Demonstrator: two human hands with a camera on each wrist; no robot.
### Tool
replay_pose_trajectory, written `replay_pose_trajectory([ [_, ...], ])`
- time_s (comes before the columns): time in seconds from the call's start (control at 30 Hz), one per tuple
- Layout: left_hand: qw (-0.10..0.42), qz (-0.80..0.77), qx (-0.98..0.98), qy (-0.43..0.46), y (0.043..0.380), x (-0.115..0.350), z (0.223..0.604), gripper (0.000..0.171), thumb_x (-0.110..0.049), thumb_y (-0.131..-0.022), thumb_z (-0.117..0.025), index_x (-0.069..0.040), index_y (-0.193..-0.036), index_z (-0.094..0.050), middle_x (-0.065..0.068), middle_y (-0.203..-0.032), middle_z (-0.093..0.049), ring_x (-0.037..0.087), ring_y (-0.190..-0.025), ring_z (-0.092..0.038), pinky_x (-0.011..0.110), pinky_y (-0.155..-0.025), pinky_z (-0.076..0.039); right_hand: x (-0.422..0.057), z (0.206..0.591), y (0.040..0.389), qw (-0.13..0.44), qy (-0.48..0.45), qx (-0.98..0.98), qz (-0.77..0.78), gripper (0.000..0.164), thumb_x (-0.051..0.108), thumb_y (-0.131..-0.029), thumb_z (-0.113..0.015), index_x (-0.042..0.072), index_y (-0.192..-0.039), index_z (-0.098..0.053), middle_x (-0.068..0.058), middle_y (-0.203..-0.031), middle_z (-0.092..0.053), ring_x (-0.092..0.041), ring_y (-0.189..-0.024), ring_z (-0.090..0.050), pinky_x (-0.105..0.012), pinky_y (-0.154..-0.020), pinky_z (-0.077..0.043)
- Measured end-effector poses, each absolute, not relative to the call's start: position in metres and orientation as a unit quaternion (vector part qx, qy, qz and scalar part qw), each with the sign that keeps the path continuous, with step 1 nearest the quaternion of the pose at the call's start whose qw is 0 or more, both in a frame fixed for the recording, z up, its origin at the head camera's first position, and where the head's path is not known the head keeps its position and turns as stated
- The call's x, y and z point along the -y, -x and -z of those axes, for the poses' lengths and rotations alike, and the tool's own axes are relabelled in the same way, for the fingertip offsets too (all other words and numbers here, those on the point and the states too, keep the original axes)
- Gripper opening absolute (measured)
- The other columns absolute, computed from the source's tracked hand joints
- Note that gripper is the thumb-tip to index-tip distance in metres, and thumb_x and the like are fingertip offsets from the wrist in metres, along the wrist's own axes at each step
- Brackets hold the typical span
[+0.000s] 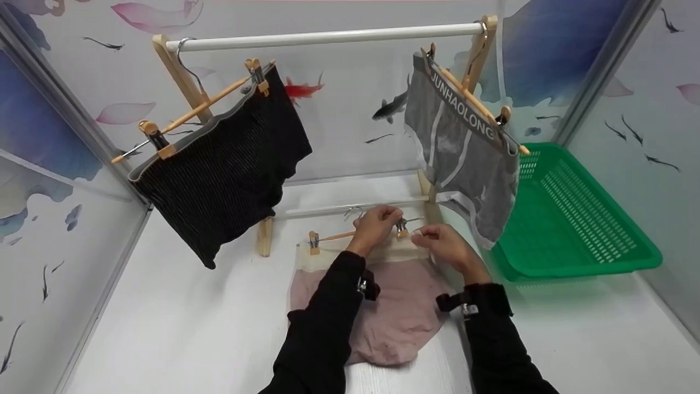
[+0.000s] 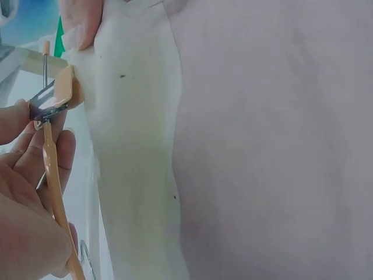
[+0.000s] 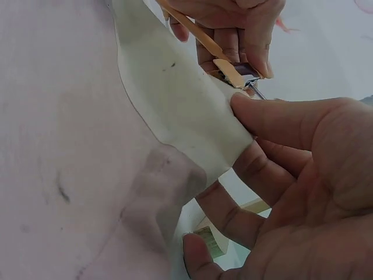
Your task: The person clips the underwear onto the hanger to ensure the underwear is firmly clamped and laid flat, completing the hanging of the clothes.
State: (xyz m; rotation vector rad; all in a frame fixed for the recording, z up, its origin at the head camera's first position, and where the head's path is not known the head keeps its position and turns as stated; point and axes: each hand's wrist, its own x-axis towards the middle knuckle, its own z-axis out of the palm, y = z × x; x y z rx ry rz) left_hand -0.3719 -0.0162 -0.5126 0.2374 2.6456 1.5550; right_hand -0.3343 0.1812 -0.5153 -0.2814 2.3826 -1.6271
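Observation:
Pink underpants (image 1: pixel 399 306) with a cream waistband (image 2: pixel 137 134) lie on the white tabletop. My left hand (image 1: pixel 376 227) pinches the right clip (image 2: pixel 61 96) of a wooden clip hanger (image 2: pixel 53 181), at the waistband's edge. The hanger's other clip (image 1: pixel 314 243) sits on the waistband's left end. With thumb and fingers, my right hand (image 1: pixel 449 247) pinches the waistband's right corner, beside that clip. In the right wrist view the clip's wooden pads (image 3: pixel 230 74) meet the cloth edge; whether they grip it I cannot tell.
A wooden rack with a white rail (image 1: pixel 328 37) stands behind. Black ribbed boxers (image 1: pixel 229 169) hang at its left, grey boxers (image 1: pixel 459 137) at its right, both on clip hangers. A green plastic basket (image 1: pixel 579 268) stands at the right.

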Motion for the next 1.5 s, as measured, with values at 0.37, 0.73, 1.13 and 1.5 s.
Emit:
replay_pose_trajectory([
  [0.37, 0.037, -0.517, -0.851, -0.089, 0.368, 0.020, 0.517, 0.033, -0.039, -0.103, -0.058, -0.013, -0.114, -0.075, -0.007, -0.101, -0.075, 0.013, -0.105, -0.064, 0.049, -0.106, -0.019, -0.181, 0.517, 0.335, 0.105, 0.126, -0.778, 0.607, 0.026, 0.009, -0.101, -0.063, -0.015, -0.093, -0.060, -0.005, -0.078, -0.053, -0.018, -0.072, -0.048, -0.028, -0.067, -0.042],
  [0.73, 0.035, -0.515, -0.851, -0.095, 0.370, 0.023, 0.510, 0.039, -0.043, -0.103, -0.058, -0.012, -0.121, -0.073, -0.004, -0.111, -0.074, 0.015, -0.110, -0.064, 0.049, -0.107, -0.019, -0.183, 0.528, 0.346, 0.121, 0.138, -0.749, 0.637, 0.031, 0.015, -0.105, -0.057, -0.013, -0.116, -0.067, -0.016, -0.103, -0.070, -0.019, -0.094, -0.063, -0.030, -0.083, -0.051],
  [1.13, 0.027, -0.494, -0.861, -0.117, 0.371, 0.023, 0.517, 0.036, -0.039, -0.105, -0.055, -0.012, -0.121, -0.073, -0.004, -0.114, -0.074, 0.015, -0.111, -0.064, 0.050, -0.110, -0.017, -0.179, 0.519, 0.343, 0.083, 0.094, -0.759, 0.639, 0.028, 0.009, -0.104, -0.057, -0.017, -0.113, -0.065, -0.021, -0.100, -0.067, -0.024, -0.091, -0.059, -0.032, -0.080, -0.049],
  [1.5, -0.009, -0.471, -0.866, -0.166, 0.369, 0.020, 0.530, 0.033, -0.034, -0.107, -0.053, -0.011, -0.105, -0.077, -0.005, -0.095, -0.075, 0.011, -0.098, -0.066, 0.051, -0.104, -0.024, -0.185, 0.524, 0.343, 0.096, 0.100, -0.762, 0.633, 0.029, 0.012, -0.103, -0.062, -0.016, -0.109, -0.067, -0.016, -0.093, -0.065, -0.020, -0.084, -0.056, -0.031, -0.076, -0.047],
])
